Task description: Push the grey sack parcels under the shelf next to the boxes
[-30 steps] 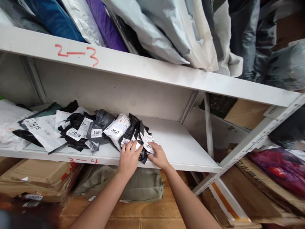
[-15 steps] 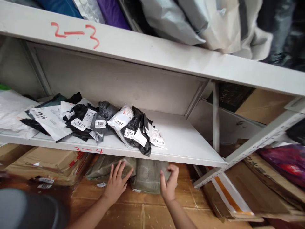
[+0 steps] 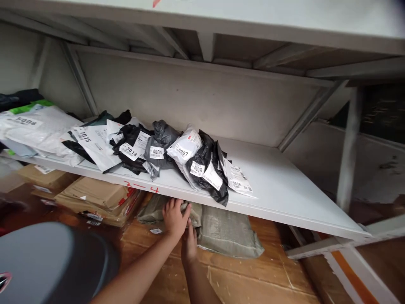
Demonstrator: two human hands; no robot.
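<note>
Both hands, left hand (image 3: pixel 174 218) and right hand (image 3: pixel 189 245), press flat on a crumpled woven sack (image 3: pixel 221 230)

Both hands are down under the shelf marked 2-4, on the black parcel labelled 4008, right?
Not quite. In the head view the left hand and right hand are under the shelf, but on the grey-green woven bags on the floor. The 4008 parcel lies untouched on the shelf.

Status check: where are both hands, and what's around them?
Left hand and right hand on grey-green sacks under white shelf. Numbered parcels lie above on shelf. Cardboard boxes beside sacks.
</note>
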